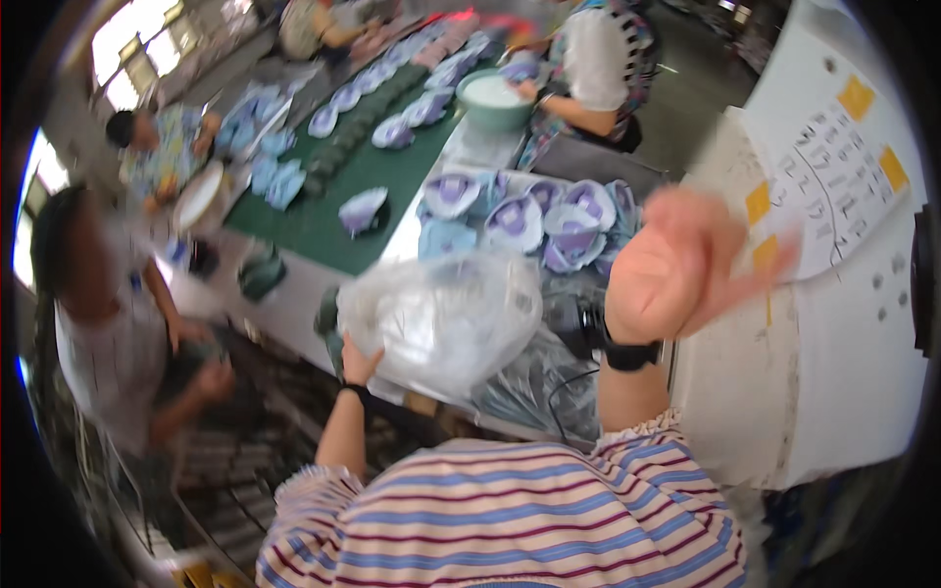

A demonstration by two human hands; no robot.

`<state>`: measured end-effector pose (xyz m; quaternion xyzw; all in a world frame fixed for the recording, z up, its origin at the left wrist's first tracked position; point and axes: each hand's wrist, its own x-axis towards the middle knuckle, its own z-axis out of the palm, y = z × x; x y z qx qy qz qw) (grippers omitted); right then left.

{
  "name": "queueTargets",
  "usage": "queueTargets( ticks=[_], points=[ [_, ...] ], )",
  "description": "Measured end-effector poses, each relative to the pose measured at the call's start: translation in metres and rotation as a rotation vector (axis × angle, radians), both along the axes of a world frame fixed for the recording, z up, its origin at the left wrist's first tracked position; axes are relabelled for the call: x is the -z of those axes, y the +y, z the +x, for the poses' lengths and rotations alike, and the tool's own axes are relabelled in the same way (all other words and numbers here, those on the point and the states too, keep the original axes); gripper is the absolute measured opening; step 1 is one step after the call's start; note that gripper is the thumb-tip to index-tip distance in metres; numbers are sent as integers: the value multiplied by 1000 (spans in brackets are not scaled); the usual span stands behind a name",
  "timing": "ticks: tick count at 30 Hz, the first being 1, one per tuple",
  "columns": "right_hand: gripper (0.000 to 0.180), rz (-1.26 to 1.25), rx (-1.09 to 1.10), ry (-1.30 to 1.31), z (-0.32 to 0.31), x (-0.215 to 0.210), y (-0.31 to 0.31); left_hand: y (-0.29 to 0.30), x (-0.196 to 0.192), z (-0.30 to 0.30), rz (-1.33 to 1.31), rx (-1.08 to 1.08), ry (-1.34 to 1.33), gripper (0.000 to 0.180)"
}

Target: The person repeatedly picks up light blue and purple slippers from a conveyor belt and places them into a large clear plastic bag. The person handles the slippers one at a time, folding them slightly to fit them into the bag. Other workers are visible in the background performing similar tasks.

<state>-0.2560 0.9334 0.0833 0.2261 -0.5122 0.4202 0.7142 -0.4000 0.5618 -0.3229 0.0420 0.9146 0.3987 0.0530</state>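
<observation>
A large clear plastic bag [446, 318], crumpled and puffed up, lies on the table in front of me. At its near left edge my left hand [360, 363] grips the film between thumb and fingers. My right hand [667, 274] is raised on the right, beside the white panel and apart from the bag. It is smeared by motion, but a finger stretches out to the right and nothing shows in it. Behind the bag lie several purple and light-blue cup-shaped fabric pieces [515, 223]. Dark green pieces [328, 318] sit at the bag's left.
A green conveyor belt [294, 235] carries rows of cup-shaped pieces away from me. A person [108, 323] stands close on the left; another [593, 73] works beside a green basin [493, 98]. A white panel with a taped paper [833, 176] rises on the right.
</observation>
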Motion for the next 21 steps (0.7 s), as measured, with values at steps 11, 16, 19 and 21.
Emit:
queueTargets(
  ticks=[11, 16, 19, 21],
  points=[
    [77, 671, 179, -2187, -24, 315, 20, 23, -33, 65, 151, -22, 81, 83],
    [18, 975, -418, -1791, -39, 273, -75, 57, -25, 11, 611, -423, -270, 71],
    [16, 954, -480, -1497, -40, 170, -119, 63, -15, -1, 729, -235, -332, 43],
    [15, 672, -435, -1240, -35, 117, -115, 71, -17, -19, 817, -108, -358, 27]
  ],
)
